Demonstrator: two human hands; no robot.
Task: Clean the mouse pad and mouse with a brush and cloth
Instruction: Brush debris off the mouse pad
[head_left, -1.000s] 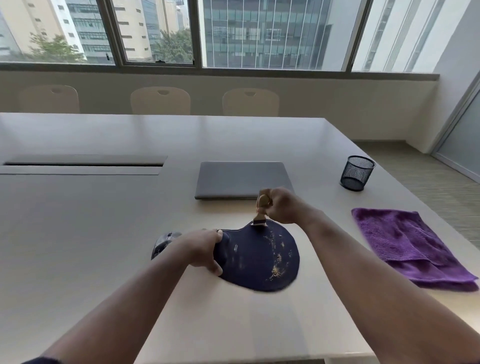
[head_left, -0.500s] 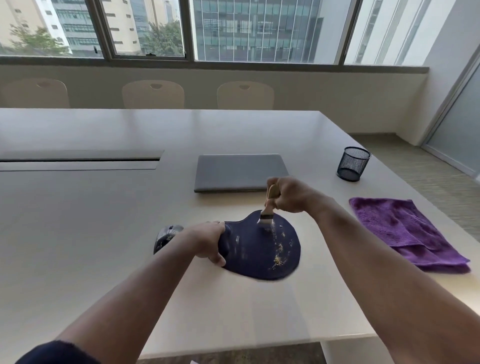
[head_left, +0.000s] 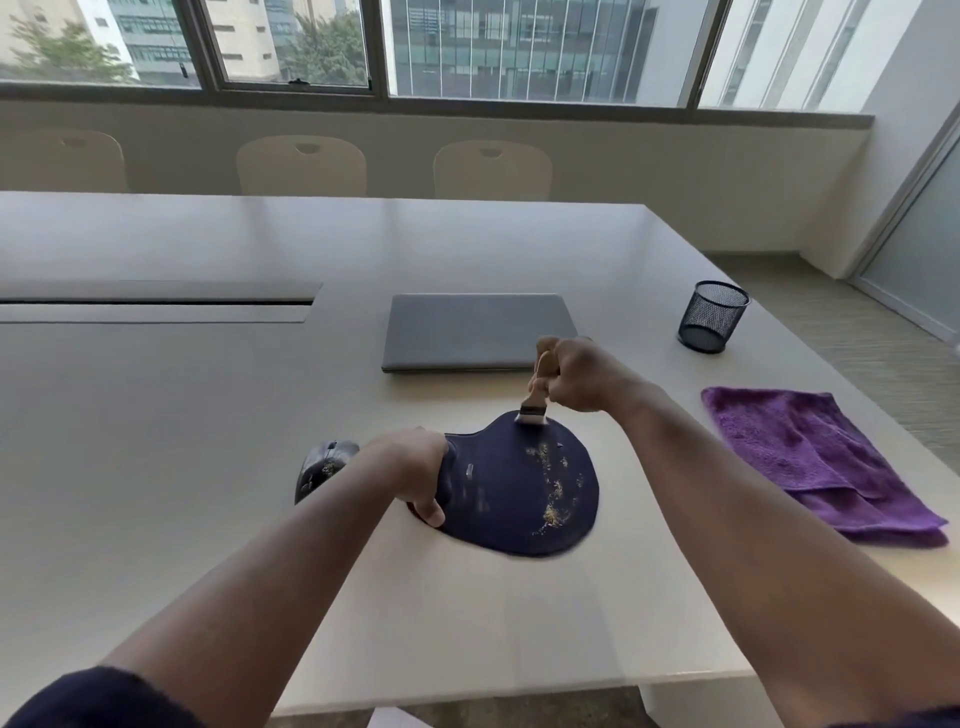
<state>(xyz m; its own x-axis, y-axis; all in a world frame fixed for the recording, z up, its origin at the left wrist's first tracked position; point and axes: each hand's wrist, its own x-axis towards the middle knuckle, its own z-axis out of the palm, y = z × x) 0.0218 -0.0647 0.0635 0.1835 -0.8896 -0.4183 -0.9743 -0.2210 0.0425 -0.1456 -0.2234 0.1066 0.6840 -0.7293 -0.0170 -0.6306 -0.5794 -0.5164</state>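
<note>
Her left hand (head_left: 415, 467) gripped the pad (head_left: 519, 493), half hiding the mouse (head_left: 322, 467) behind it, while the right hand (head_left: 582, 376) clutched the brush (head_left: 535, 400), bristles blurred.

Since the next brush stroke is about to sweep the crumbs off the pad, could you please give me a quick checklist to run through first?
1. Brush held firmly by the right hand: ok.
2. Bristles on the far edge of the mouse pad, behind the crumbs: ok.
3. Left hand steadying the pad's near-left edge: ok.
4. Pad lying flat on the table: cannot tell, the left hand covers that edge.
5. Mouse off the pad, to its left, still speckled with debris: not ok, clean it later.
6. Purple cloth within view at right, untouched: ok.
</note>
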